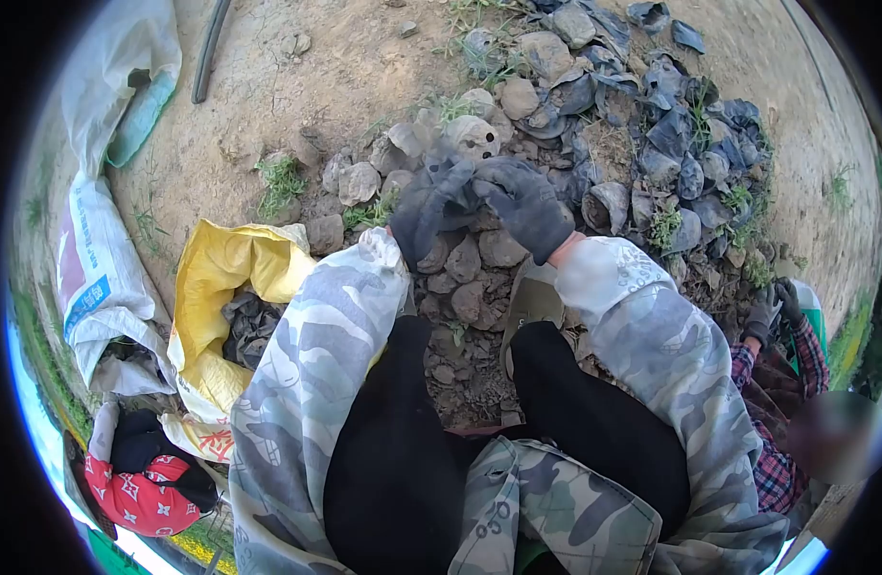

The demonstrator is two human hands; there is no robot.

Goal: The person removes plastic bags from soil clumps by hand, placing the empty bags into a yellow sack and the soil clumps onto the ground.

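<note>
Both my hands wear dark grey gloves and meet in front of me, above a heap of soil clods [465,259]. My left hand [429,209] has its fingers curled inward, and my right hand [529,206] is bent toward it with fingers pinched. Whatever lies between the fingertips is dark and blurred against the gloves; I cannot make it out. Just beyond the fingers sits a pale round clod [473,139] with dark holes. More rounded clods [359,182] lie left of my left hand.
Black plastic pots or film pieces [671,134] with clods lie heaped at right. A yellow woven sack [206,278] holding dark scraps stands at left, beside a white sack [110,249]. A person in red [144,494] is lower left; another in plaid [777,470] is at right.
</note>
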